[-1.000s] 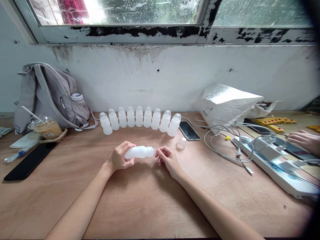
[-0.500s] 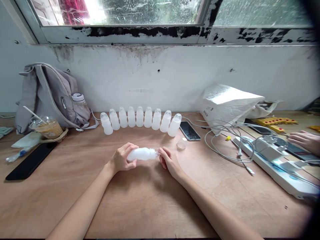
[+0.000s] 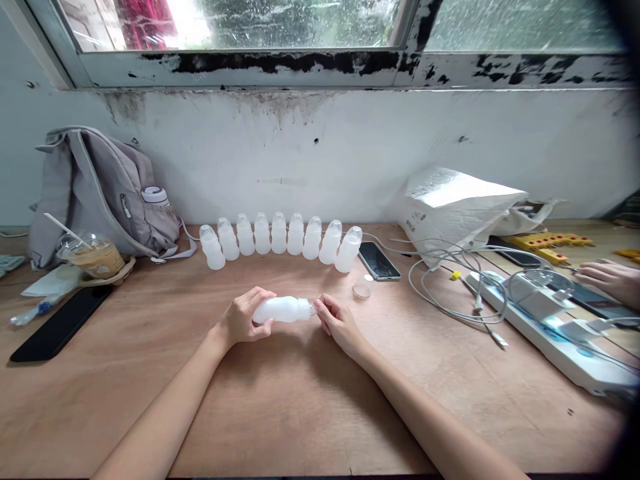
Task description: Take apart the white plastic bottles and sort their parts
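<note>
Head view shows nine frosted bottles standing upright in a curved row (image 3: 279,233), each with a clear cover over its top, so those nine look complete. A tenth bottle (image 3: 283,309) lies on its side in the person's hands, on the near side of the row's middle, its neck to the right and a clear teat (image 3: 313,309) at its end; with no cover over it, it seems only part done. The left hand (image 3: 249,315) is closed around its base end, thumb beneath, and the right hand (image 3: 336,318) has its fingertips pinched together on the teat. A loose clear cover (image 3: 362,291) rests on the table in front of the row's right end, apart from both hands, with a small white disc (image 3: 369,277) just beside it. The frosted walls hide whether any bottle has something inside, though the covers are see-through. Well left of the row, a clear cup (image 3: 100,263) holds a brown drink and a straw, and behind it a backpack (image 3: 93,190) carries a flask (image 3: 156,195) in its side pocket. To the row's right stands a white bag (image 3: 455,207); its contents cannot be told.
</note>
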Demonstrator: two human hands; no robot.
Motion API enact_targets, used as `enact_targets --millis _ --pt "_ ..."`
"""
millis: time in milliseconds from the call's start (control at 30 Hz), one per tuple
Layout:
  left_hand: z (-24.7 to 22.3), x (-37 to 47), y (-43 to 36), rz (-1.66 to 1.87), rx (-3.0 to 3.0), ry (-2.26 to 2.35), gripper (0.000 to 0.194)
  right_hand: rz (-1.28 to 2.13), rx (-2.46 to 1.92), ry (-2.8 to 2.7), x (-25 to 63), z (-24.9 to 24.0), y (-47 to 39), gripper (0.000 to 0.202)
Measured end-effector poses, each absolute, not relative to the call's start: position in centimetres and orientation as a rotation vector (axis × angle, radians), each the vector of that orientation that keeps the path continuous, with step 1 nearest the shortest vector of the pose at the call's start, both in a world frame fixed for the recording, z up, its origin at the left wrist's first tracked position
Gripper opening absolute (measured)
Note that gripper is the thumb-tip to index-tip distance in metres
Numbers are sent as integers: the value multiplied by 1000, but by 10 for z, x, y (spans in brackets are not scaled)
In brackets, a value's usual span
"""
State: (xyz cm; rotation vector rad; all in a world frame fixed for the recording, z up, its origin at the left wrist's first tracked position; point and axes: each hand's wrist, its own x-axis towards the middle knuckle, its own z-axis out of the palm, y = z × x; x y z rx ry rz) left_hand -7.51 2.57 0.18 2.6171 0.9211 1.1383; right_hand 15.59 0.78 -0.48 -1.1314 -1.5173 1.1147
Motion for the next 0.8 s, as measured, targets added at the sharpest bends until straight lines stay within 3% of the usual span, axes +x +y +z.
enact_targets --millis 167,300,367,467,800 --pt "5 -62 19 1004 2189 1137 23 1244 -1112 -1334 154 -7 9 39" --pt "7 -42 13 946 1572 1199 36 1348 -975 -1112 153 -1 8 23" --pt "7 -35 12 929 1409 1158 39 1425 -884 -1051 153 3 7 28" --pt "6 -30 10 873 1356 1123 40 1523 -821 -1041 152 5 6 42" --pt "18 -29 -1 879 1525 1279 38 1385 -1012 -1094 154 -2 8 30"
